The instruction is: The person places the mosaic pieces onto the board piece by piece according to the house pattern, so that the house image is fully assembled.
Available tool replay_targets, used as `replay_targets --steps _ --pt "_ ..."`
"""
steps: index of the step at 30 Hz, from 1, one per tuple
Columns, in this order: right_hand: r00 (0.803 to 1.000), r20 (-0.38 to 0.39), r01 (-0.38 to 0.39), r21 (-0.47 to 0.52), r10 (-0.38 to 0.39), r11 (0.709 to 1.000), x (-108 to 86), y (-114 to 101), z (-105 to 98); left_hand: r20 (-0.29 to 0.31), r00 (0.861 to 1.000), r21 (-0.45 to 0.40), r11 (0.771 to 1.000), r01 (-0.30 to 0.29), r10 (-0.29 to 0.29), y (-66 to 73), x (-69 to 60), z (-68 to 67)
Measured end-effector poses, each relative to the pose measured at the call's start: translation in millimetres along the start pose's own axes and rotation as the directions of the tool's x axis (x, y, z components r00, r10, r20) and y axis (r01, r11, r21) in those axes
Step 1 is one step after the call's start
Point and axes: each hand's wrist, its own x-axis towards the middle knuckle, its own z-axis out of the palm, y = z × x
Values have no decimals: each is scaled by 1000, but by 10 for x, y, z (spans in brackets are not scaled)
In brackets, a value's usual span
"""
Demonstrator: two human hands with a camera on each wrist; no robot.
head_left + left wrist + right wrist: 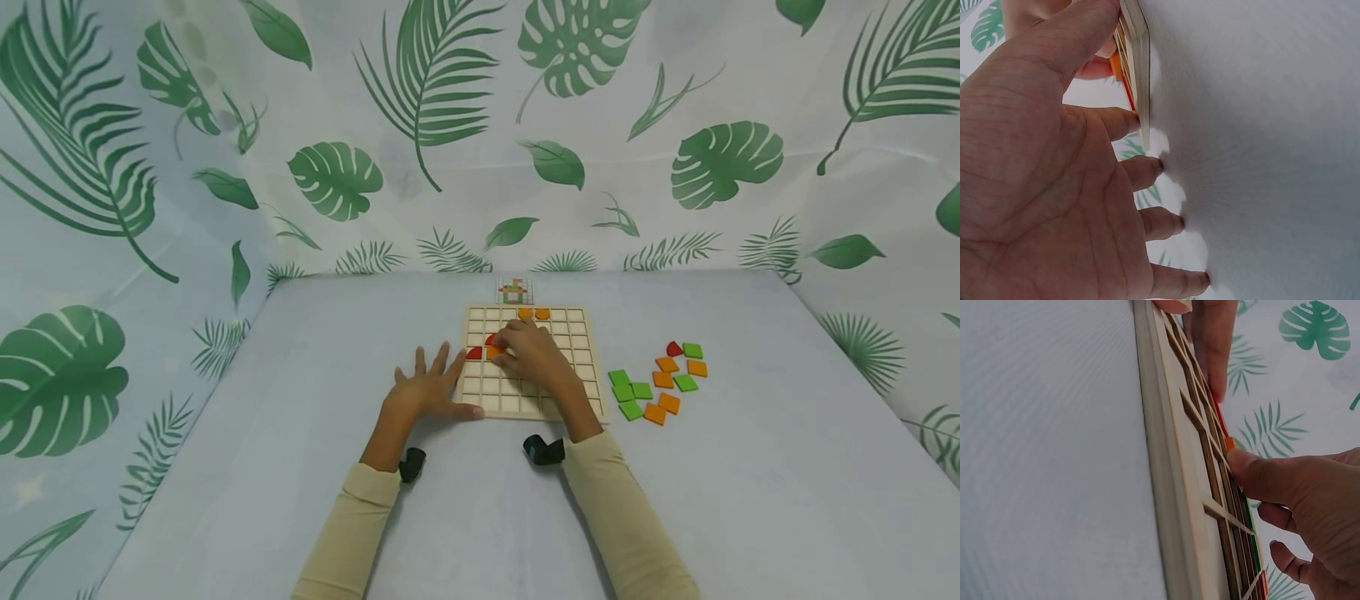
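A wooden grid board [491, 404] lies on the table. My right hand [536, 354] is over its left middle part and pinches an orange tile [494, 353] at a cell; the thumb touches that tile [1229, 443] in the right wrist view. Directly left of it sits a red quarter-round tile [474, 354], with another red tile [491, 339] just above, partly covered by the fingers. Two orange pieces [534, 314] sit in the top row. My left hand [427, 392] is spread at the board's left front corner, thumb on the front edge, index fingertip against the left side [1144, 119].
Right of the board lie several loose green tiles [622, 392], several orange tiles [663, 380] and a red piece [674, 348]. A small pattern card [515, 291] is behind the board. Leaf-printed cloth [555, 208] rises at the table's back and sides.
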Motion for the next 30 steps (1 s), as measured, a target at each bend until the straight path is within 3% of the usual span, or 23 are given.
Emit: replay_targets --steps 8,30 --pt "999 16 -30 -33 31 999 27 -78 -14 8 1000 -1 1000 17 -17 19 -13 4" --pt "1000 12 -28 -27 28 999 27 -76 -4 13 1000 15 1000 14 -14 25 -10 -10"
